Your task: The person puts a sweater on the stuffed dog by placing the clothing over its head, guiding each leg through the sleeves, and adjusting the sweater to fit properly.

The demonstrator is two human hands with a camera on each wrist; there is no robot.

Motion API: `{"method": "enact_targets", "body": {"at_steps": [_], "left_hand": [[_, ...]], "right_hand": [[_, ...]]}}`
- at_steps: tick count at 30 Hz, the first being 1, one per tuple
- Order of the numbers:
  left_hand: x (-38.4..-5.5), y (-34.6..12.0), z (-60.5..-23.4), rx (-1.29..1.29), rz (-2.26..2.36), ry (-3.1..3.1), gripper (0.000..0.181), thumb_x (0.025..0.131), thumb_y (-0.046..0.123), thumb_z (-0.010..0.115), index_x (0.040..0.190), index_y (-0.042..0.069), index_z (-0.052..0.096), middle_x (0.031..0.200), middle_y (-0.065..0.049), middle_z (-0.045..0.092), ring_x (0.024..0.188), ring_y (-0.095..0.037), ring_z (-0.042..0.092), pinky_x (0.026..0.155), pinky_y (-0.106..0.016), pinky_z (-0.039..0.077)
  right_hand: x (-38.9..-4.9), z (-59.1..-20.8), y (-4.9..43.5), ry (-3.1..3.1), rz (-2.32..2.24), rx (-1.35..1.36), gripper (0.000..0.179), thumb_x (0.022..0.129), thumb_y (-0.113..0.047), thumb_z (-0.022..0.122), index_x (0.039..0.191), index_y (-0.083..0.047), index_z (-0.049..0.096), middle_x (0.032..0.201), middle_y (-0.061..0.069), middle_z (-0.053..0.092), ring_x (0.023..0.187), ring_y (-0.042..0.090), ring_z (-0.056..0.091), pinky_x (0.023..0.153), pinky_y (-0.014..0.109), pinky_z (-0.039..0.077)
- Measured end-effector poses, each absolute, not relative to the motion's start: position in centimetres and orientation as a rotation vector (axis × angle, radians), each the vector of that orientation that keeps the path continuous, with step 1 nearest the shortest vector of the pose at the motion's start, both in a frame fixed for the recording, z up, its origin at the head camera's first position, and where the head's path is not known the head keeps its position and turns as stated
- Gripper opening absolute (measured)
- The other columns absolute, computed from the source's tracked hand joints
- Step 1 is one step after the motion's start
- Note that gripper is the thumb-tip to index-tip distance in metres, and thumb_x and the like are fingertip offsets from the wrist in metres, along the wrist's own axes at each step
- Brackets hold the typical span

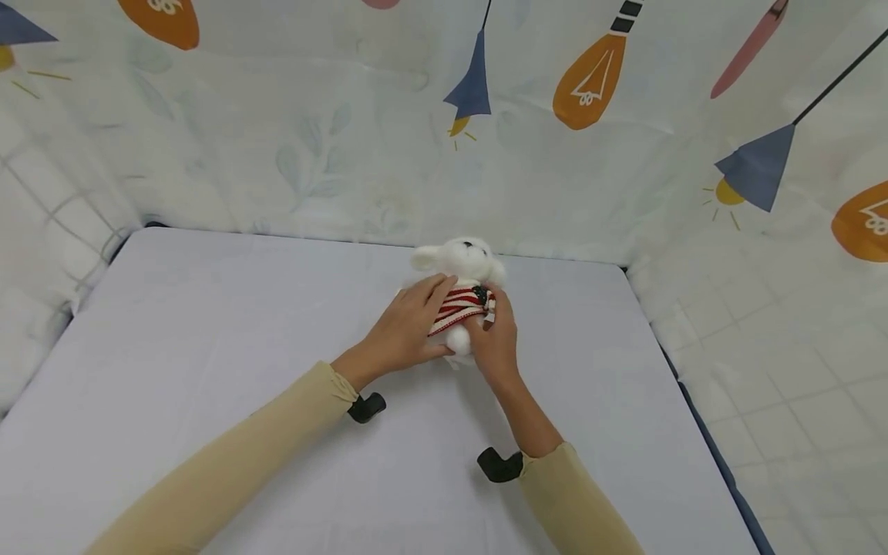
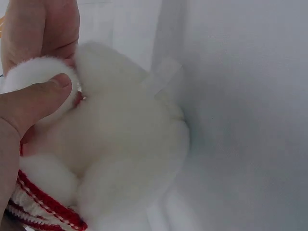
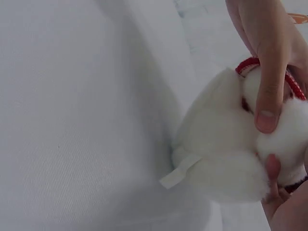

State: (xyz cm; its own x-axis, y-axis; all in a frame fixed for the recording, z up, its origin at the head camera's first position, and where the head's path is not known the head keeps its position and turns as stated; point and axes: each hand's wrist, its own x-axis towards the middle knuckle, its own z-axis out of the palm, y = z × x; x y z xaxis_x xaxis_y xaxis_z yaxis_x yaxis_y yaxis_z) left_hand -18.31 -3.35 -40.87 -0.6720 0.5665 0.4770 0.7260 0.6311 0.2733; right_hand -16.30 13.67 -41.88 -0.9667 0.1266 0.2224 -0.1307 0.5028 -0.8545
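A white plush toy (image 1: 466,258) with floppy ears and a dark nose is between my hands over the table. It wears a red-and-white striped knitted garment (image 1: 454,306) with a dark patch near one edge. My left hand (image 1: 409,320) grips one side of the toy, its thumb (image 2: 50,96) on a round furry part. From the other side my right hand (image 1: 496,331) holds the toy at the garment's edge; its thumb tip (image 3: 273,166) shows beside the white fur. A white fabric tag (image 3: 180,172) sticks out from the toy's underside. Most of the fingers are hidden behind the toy.
The white table (image 1: 208,324) spreads around the toy, which is near its back edge. Behind stands a patterned curtain (image 1: 388,154) with printed lamps and bulbs. Dark camera mounts (image 1: 499,465) project from below both sleeves.
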Motion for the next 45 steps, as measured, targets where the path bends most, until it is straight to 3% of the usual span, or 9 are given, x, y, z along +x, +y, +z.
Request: {"method": "enact_targets", "body": {"at_steps": [5,8,12,18,23,28,33,40,45], "left_hand": [[-18.4,-3.1,-41.0,-1.019,-0.608,-2.461,0.106,0.059,0.051,0.080,0.141,0.007,0.029,0.135,-0.010,0.039,0.125,-0.022,0.037,0.093,-0.043,0.039],[-18.3,-2.8,-40.9,-1.046,-0.585,-2.421,0.106,0.059,0.056,0.078,0.140,0.008,0.031,0.135,-0.009,0.039,0.127,-0.022,0.035,0.097,-0.043,0.036],[-18.1,-2.3,-40.7,-1.053,-0.554,-2.382,0.100,0.060,0.051,0.078,0.138,0.007,0.034,0.133,-0.009,0.043,0.126,-0.025,0.037,0.098,-0.042,0.035],[-17.8,-1.9,-40.6,-1.018,-0.629,-2.380,0.081,0.060,0.036,0.078,0.129,0.008,0.044,0.117,-0.004,0.051,0.106,-0.020,0.049,0.082,-0.037,0.040],[-17.7,-1.7,-40.5,-1.007,-0.686,-2.387,0.067,0.064,0.029,0.076,0.121,0.008,0.049,0.108,-0.002,0.052,0.092,-0.015,0.052,0.071,-0.033,0.042],[-17.7,-1.8,-40.7,-0.996,-0.659,-2.377,0.057,0.069,0.037,0.076,0.113,0.008,0.053,0.102,-0.003,0.053,0.076,-0.015,0.051,0.067,-0.031,0.045],[-17.6,-1.8,-41.0,-1.010,-0.629,-2.337,0.045,0.072,0.025,0.072,0.109,0.008,0.053,0.094,-0.003,0.054,0.066,-0.015,0.048,0.063,-0.029,0.045],[-17.6,-1.8,-41.3,-1.003,-0.630,-2.305,0.042,0.072,0.021,0.071,0.109,0.008,0.055,0.087,-0.002,0.055,0.066,-0.014,0.050,0.063,-0.029,0.046],[-17.4,-1.8,-41.3,-1.006,-0.656,-2.292,0.040,0.073,0.022,0.071,0.106,0.006,0.055,0.083,-0.001,0.055,0.065,-0.013,0.050,0.062,-0.028,0.047]], "right_hand": [[-15.9,-40.5,13.6,-2.467,1.445,0.222,0.046,0.089,-0.006,0.054,0.132,-0.019,0.043,0.134,0.000,0.045,0.113,0.015,0.047,0.078,0.034,0.049],[-15.6,-39.3,13.4,-2.479,1.426,0.309,0.048,0.087,-0.002,0.054,0.133,-0.012,0.043,0.131,0.007,0.047,0.110,0.020,0.050,0.076,0.034,0.050],[-15.4,-38.3,13.2,-2.509,1.375,0.354,0.045,0.083,0.003,0.056,0.127,-0.006,0.047,0.123,0.011,0.051,0.100,0.021,0.053,0.074,0.027,0.049],[-15.2,-38.1,12.9,-2.528,1.391,0.384,0.019,0.083,0.003,0.054,0.101,0.001,0.050,0.109,0.014,0.048,0.091,0.022,0.051,0.071,0.021,0.044],[-14.9,-38.0,12.6,-2.538,1.423,0.415,0.010,0.084,0.004,0.050,0.093,0.002,0.048,0.111,0.016,0.045,0.095,0.024,0.050,0.073,0.028,0.046],[-14.5,-38.0,12.7,-2.555,1.419,0.429,0.011,0.084,0.000,0.051,0.094,0.001,0.048,0.110,0.017,0.046,0.097,0.025,0.052,0.071,0.037,0.052],[-14.1,-38.4,13.3,-2.533,1.516,0.462,0.016,0.084,0.001,0.051,0.099,0.002,0.047,0.107,0.017,0.043,0.088,0.026,0.057,0.061,0.036,0.055],[-14.1,-38.7,13.8,-2.531,1.565,0.498,0.018,0.086,0.000,0.051,0.102,0.002,0.046,0.111,0.018,0.042,0.090,0.028,0.058,0.061,0.031,0.055],[-14.0,-38.7,13.6,-2.517,1.530,0.476,0.015,0.082,0.005,0.051,0.094,0.004,0.044,0.109,0.021,0.043,0.092,0.029,0.057,0.063,0.032,0.055]]}}
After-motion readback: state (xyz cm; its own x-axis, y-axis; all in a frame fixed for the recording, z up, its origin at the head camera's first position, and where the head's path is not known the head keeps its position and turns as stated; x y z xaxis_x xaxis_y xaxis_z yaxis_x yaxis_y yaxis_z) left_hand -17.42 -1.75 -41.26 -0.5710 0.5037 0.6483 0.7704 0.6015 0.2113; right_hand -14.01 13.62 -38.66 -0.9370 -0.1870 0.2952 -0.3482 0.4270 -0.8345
